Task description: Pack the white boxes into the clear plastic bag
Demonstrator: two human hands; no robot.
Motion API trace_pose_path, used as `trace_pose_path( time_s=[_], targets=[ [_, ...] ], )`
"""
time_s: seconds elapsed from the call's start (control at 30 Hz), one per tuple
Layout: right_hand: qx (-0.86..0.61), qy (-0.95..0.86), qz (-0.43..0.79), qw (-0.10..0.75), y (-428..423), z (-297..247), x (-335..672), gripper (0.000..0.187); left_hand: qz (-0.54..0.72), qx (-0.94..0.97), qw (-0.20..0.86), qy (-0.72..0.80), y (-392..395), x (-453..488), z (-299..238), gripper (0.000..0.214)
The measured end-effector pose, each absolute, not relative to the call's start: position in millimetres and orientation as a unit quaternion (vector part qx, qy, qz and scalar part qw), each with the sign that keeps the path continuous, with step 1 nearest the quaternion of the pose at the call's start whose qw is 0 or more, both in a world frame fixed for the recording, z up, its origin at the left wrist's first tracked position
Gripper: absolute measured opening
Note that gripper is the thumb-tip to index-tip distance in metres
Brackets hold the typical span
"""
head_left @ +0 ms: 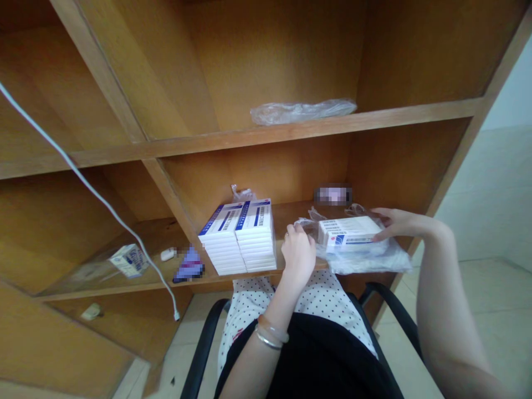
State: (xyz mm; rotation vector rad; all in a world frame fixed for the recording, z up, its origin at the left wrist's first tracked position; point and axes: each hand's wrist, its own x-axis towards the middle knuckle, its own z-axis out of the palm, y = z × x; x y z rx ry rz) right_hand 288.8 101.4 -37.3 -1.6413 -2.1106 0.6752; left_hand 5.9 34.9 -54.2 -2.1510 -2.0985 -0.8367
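Note:
A white box with a blue label [349, 235] lies on the wooden shelf [291, 213], wrapped in loose clear plastic film [363, 263]. My right hand [394, 224] grips the box's right end through the film. My left hand [298, 255] pinches the film at the box's left end. Just left of that hand stand two stacks of similar white boxes [238, 238], tight together. Bangles circle my left wrist [268, 335].
A crumpled plastic bag [302, 112] lies on the shelf above. A blurred item [332, 195] sits behind the box. Left on the shelf are a small carton [129, 260] and a blurred packet [189, 265]. A white cable [95, 191] hangs across the left. Chair armrests [203, 349] flank my lap.

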Motion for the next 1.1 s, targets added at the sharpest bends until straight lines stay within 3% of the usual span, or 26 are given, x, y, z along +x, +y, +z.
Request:
trace_pose_path(
  time_s=[0.13, 0.27, 0.53, 0.67, 0.77, 0.93, 1.1],
  targets=[
    [-0.602, -0.709, 0.321, 0.176, 97.7, -37.5, 294.4, 0.083, -0.312, -0.717, 0.031, -0.623, 41.3, 11.9, -45.6, 0.052],
    [-0.601, -0.698, 0.341, 0.187, 95.8, -37.6, 295.0, 0.059, -0.404, -0.724, 0.000, -0.559, 43.5, 20.2, -35.4, 0.053],
    [-0.664, -0.640, 0.344, 0.176, 93.0, -33.4, 295.9, 0.038, -0.547, -0.644, -0.264, -0.465, 28.8, 21.9, -33.4, 0.037],
    [-0.680, -0.625, 0.326, 0.199, 95.7, -39.7, 297.6, 0.029, -0.566, -0.614, -0.333, -0.439, 21.1, 15.7, -30.4, 0.030],
    [-0.687, -0.618, 0.318, 0.212, 97.0, -42.1, 294.9, 0.024, -0.575, -0.610, -0.339, -0.427, 18.9, 12.9, -30.6, 0.032],
    [-0.695, -0.643, 0.277, 0.165, 98.3, -38.2, 288.9, 0.017, -0.540, -0.616, -0.298, -0.490, 16.5, 13.3, -33.1, 0.039],
    [-0.703, -0.663, 0.161, 0.202, 99.0, -33.2, 287.8, 0.016, -0.518, -0.615, -0.238, -0.545, 12.4, 14.4, -28.8, 0.016]
  ],
)
